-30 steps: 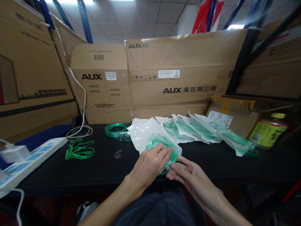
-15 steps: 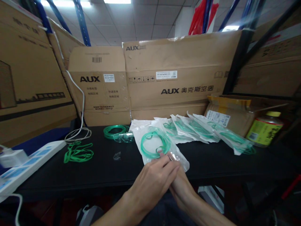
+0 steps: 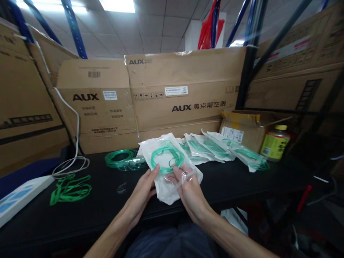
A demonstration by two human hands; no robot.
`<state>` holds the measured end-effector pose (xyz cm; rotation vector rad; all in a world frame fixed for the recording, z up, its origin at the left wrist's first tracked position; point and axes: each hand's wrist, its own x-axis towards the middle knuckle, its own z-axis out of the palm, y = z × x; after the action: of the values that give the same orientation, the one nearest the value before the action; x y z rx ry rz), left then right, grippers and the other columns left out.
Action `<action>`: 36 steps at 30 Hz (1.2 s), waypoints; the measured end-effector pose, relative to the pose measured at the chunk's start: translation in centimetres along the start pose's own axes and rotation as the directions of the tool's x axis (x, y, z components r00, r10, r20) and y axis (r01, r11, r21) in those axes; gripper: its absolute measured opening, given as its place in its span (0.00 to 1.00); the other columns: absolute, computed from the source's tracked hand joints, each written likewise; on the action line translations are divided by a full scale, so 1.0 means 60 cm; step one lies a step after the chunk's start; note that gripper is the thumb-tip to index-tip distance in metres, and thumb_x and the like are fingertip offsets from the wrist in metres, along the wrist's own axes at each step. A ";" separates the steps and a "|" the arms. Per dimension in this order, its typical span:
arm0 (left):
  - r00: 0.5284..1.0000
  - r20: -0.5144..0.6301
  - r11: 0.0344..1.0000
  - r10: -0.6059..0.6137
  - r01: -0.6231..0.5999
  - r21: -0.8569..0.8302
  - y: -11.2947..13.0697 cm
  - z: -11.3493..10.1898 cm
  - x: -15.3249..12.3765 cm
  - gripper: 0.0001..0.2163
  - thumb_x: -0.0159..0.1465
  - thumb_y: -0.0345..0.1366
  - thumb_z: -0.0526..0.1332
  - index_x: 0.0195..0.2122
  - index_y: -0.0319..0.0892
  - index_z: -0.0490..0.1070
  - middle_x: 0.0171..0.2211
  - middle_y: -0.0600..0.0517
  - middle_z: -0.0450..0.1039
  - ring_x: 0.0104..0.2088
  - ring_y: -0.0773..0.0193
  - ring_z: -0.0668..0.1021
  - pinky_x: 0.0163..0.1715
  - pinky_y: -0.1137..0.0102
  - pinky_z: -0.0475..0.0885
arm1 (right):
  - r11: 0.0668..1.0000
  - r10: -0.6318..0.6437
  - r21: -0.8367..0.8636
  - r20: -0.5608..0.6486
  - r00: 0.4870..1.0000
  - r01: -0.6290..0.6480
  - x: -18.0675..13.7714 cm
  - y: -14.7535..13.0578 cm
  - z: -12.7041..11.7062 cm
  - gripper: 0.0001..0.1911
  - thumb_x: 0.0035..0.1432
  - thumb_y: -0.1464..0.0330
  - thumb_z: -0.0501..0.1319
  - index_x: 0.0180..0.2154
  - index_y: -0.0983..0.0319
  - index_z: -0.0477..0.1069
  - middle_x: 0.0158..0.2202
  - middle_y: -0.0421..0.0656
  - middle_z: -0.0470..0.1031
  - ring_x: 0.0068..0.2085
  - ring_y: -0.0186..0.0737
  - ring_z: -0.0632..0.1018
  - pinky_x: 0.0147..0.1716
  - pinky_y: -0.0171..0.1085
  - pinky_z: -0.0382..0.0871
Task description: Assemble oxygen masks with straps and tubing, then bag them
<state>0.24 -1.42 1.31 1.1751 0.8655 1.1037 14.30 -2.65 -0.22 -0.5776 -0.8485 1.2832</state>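
Both my hands hold a clear plastic bag (image 3: 163,190) with a coil of green tubing (image 3: 166,159) inside, lifted just above the black table (image 3: 236,179). My left hand (image 3: 143,190) grips the bag's left edge, thumb on top. My right hand (image 3: 188,188) pinches the bag's lower right part, fingers closed on the plastic. Behind the bag lies a row of several more bagged green tubes (image 3: 212,148).
A loose green tubing coil with a clear mask (image 3: 122,161) and a bundle of green bands (image 3: 70,188) lie at the left. A white power strip (image 3: 18,199) and white cable (image 3: 70,165) sit far left. Cardboard boxes (image 3: 182,96) wall the back; a yellow-labelled jar (image 3: 274,143) stands right.
The bag has been lifted and turned toward me, and my hands have moved apart to its two sides. The view has shifted to the right.
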 end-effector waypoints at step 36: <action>0.965 0.256 0.996 0.063 -0.076 0.042 0.007 0.275 0.344 0.08 0.67 0.32 0.63 0.43 0.31 0.76 0.41 0.45 0.80 0.38 0.62 0.81 0.40 0.68 0.75 | -0.531 -0.682 -0.730 0.067 0.728 -0.430 0.065 -0.348 -0.306 0.26 0.70 0.63 0.41 0.49 0.71 0.72 0.32 0.61 0.76 0.27 0.52 0.74 0.27 0.43 0.52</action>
<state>21.12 14.17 5.64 1.3655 0.6603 0.9647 41.60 -1.79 6.28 -2.1688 -1.2280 -0.8759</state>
